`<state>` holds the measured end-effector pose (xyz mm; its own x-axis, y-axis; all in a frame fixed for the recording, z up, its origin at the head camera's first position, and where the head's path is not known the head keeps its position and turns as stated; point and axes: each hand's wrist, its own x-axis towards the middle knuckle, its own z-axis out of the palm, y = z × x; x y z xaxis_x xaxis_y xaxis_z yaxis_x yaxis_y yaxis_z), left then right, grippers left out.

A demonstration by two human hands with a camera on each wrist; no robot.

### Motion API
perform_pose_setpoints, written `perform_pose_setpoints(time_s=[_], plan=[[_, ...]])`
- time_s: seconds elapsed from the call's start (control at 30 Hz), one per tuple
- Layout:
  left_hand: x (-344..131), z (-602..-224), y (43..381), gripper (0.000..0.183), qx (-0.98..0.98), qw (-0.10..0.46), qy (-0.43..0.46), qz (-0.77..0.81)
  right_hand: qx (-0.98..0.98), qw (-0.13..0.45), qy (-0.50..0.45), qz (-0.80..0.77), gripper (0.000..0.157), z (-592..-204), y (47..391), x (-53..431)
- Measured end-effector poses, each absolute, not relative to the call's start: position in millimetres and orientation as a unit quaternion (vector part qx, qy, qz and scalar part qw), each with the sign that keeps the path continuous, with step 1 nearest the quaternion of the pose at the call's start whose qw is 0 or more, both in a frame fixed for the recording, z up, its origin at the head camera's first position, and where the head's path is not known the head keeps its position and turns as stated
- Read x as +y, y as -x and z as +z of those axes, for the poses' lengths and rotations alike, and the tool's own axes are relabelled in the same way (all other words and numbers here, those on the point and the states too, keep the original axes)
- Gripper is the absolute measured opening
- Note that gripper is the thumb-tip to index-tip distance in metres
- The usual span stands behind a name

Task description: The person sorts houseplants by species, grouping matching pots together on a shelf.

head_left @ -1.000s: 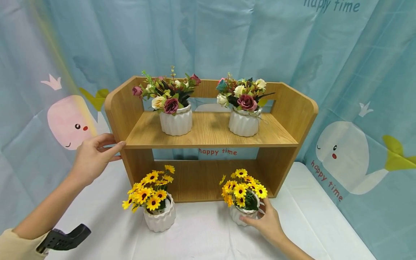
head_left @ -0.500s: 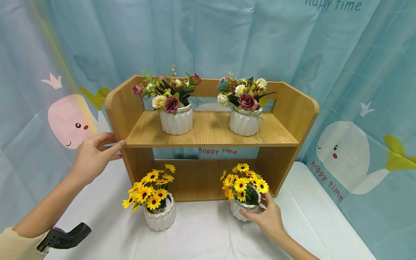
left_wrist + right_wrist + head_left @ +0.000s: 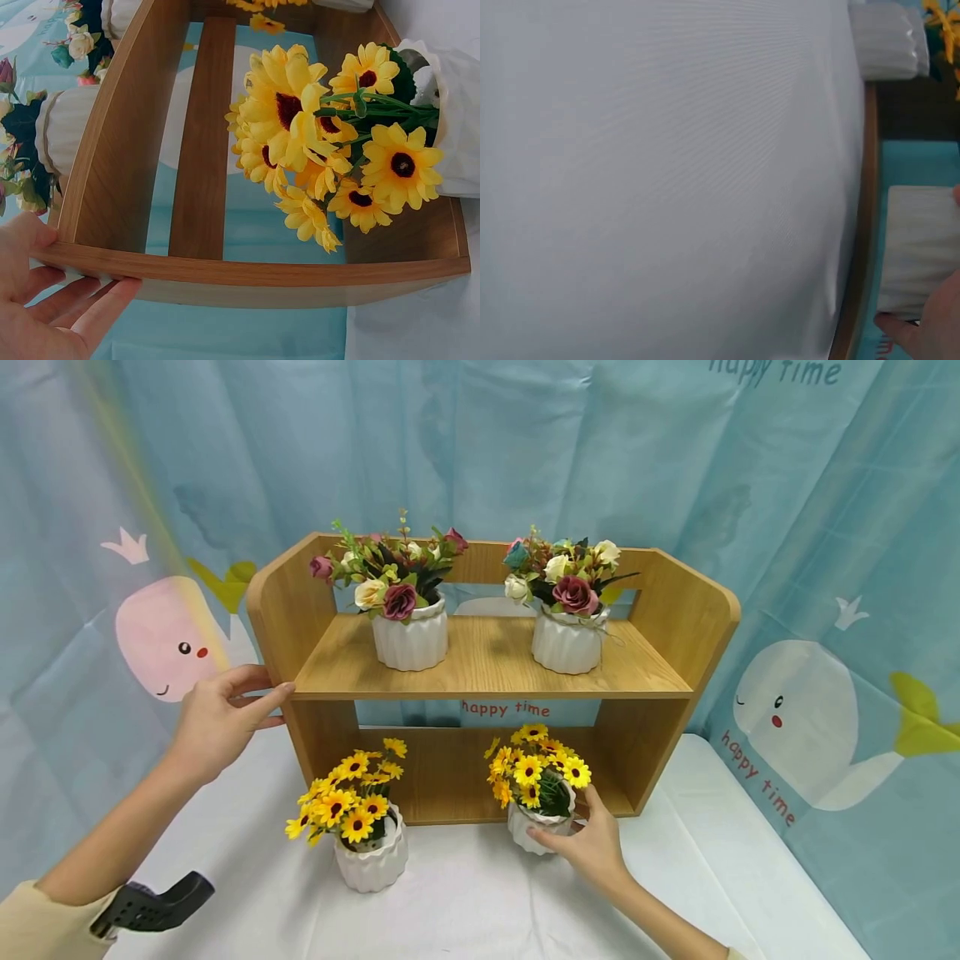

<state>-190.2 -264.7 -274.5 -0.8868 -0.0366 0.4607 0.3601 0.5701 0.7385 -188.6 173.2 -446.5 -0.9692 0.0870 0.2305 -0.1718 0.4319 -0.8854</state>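
– What just changed?
– The right sunflower pot (image 3: 536, 820) has shifted left and seems lifted, near the lower board (image 3: 450, 781) of the wooden shelf (image 3: 483, 647), so its carrying looks under way
– What holds it?
– The right hand (image 3: 591, 847), thumb and fingers curved wide around its sides; the left hand (image 3: 221, 717) pinches the shelf's left panel (image 3: 273, 627)

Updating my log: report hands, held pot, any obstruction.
Left hand grips shelf. Right hand holds right sunflower pot. Left sunflower pot apart, not visibly blocking.
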Motion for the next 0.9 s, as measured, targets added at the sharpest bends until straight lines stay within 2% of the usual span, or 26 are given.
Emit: perform_pose_setpoints(time_s=[0.53, 0.7, 0.9], plan=[[-263.9, -275.2, 190.9, 0.034, -0.857, 0.227, 0.096, -0.453, -0.834, 0.155, -0.074, 0.525, 0.076, -446.6, 214.3, 132.5], [-264.3, -276.1, 190.9, 0.033, -0.856, 0.230, 0.097, -0.452, -0.839, 0.168, -0.095, 0.508, 0.078, -445.4, 220.8, 118.4], [-264.7, -276.6, 191.3, 0.033, -0.857, 0.230, 0.096, -0.450, -0.837, 0.151, -0.094, 0.517, 0.086, -444.7, 229.2, 101.4]])
